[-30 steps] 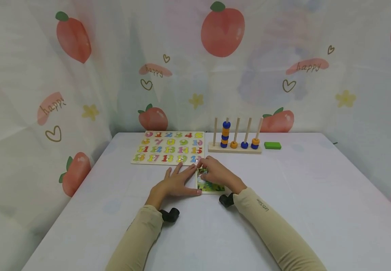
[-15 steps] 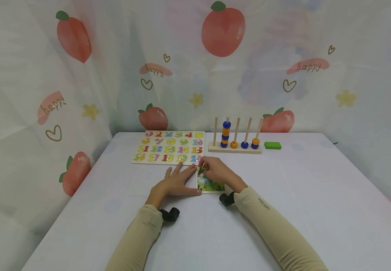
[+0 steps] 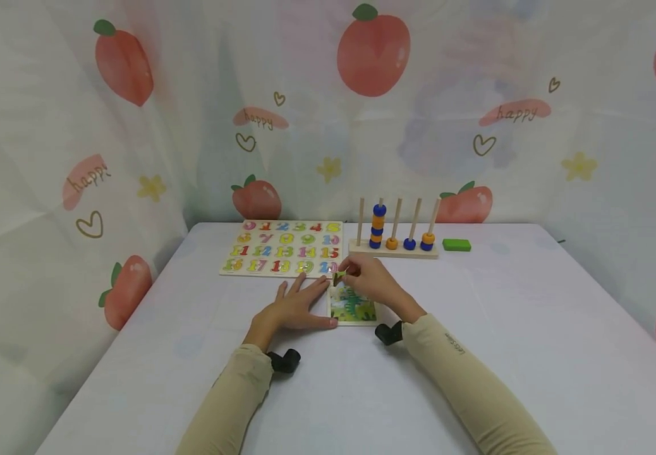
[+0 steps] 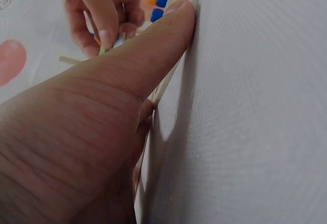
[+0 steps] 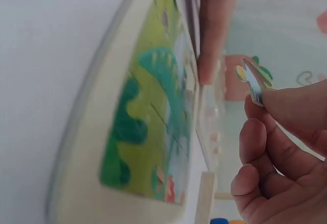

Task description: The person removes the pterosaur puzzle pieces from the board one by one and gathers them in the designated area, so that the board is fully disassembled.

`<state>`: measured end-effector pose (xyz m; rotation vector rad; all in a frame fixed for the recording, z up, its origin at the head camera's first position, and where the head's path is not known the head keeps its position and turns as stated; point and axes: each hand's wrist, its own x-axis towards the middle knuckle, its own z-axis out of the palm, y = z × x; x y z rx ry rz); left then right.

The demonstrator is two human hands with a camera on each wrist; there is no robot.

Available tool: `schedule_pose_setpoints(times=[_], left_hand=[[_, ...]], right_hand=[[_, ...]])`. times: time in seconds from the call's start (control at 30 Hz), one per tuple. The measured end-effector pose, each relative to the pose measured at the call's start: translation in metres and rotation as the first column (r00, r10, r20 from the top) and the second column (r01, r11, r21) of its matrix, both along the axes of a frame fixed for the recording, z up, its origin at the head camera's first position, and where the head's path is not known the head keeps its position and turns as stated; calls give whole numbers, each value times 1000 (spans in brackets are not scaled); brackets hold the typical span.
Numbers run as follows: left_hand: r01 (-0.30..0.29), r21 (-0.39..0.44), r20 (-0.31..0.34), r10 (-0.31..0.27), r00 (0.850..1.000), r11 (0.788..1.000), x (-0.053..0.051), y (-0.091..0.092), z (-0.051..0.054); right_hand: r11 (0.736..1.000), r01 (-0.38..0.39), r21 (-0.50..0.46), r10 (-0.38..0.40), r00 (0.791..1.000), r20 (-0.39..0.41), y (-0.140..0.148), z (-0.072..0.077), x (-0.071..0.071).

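A small framed picture puzzle with a green dinosaur lies on the table in the head view; the right wrist view shows its pale frame close up. My right hand pinches a small puzzle piece above its top left corner. In the right wrist view the piece stands tilted between thumb and fingers of the right hand, clear of the puzzle. My left hand is spread flat at the puzzle's left side, its thumb on the frame's near corner.
Behind the left hand lies a number board with coloured digits. A wooden peg stand with blue and orange beads stands behind the puzzle, and a green block lies to its right. A printed cloth hangs at the back.
The right hand has lifted a piece from the puzzle's top left part and moved slightly up and right with it. The left hand has stayed in place.
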<state>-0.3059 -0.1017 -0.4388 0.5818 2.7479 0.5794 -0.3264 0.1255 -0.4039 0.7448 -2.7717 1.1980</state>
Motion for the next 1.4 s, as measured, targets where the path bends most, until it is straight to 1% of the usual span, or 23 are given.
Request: schedule_pose_setpoints(times=[0.13,0.33,0.53,0.6,0.77,0.87,0.97,1.03,1.1,1.17,1.27,1.4], left_hand=[[-5,-9,2,5,1000,1000,1,-2,0],[-2,-15,-2,2,1000,1000,2,-4,2],[8,-6,10,-8,1000,1000,4,-4,3],[15,5,13,-15,1000,1000,4,-4,2],[26,14,6,-26,1000,1000,4,-4,3],[23,10,-8,-23,1000,1000,3,-5,3],[17,14,-21,-16,1000,1000,2,-5,4],[10,10,-19,-10,1000,1000,2,-5,4],[7,5,-11,-7,1000,1000,0,-5,2],[5,-2,0,-5,1000,1000,-1,-5,-1],[11,0,3,-11,1000,1000,-2,-4,-4],[17,22,1,-17,1000,1000,2,-2,0]], right_hand=[[999,28,-25,-28,1000,-5,11,3,1],[992,108,-63,-108,994,12,32,6,4],[975,196,-101,-194,981,24,59,4,6],[970,218,-109,-218,976,12,68,4,5],[958,258,-124,-262,965,-12,89,10,2],[949,286,-130,-288,957,-1,102,15,0],[936,322,-138,-323,946,17,116,19,0],[928,348,-134,-349,937,19,125,20,-1],[919,371,-134,-372,928,19,134,20,-2],[909,394,-134,-395,919,24,143,18,-2],[892,431,-137,-427,902,60,159,13,-2],[872,476,-113,-468,879,90,182,5,-1]])
